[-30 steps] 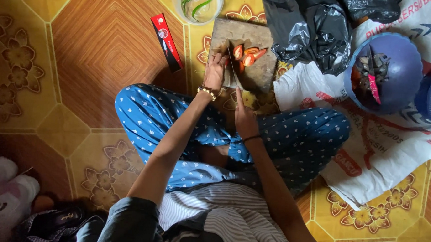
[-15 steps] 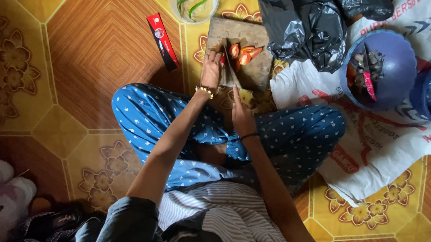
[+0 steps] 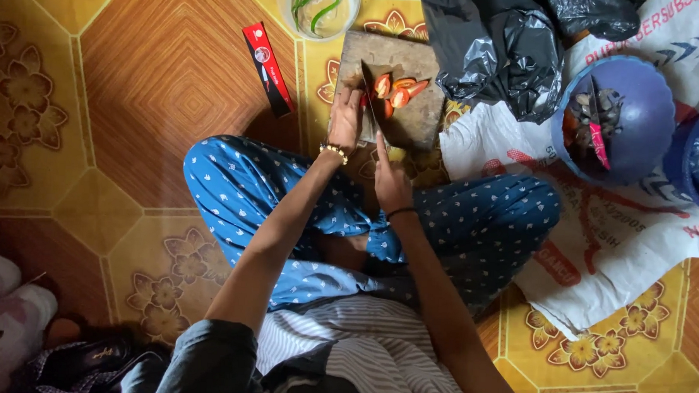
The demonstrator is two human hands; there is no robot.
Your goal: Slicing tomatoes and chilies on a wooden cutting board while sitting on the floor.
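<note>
Red chilli pieces (image 3: pixel 398 90) on wooden cutting board (image 3: pixel 399 94), just right of left hand (image 3: pixel 344 123) pressing flat; right hand (image 3: pixel 392 182) gripping knife (image 3: pixel 371 96). Patterned tile floor (image 3: pixel 160 66) beneath.

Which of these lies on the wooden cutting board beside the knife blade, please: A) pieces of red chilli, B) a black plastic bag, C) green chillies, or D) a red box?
A: pieces of red chilli lie on the wooden cutting board right of the knife blade, which the right hand holds while the left hand rests on the board's left edge.
</note>
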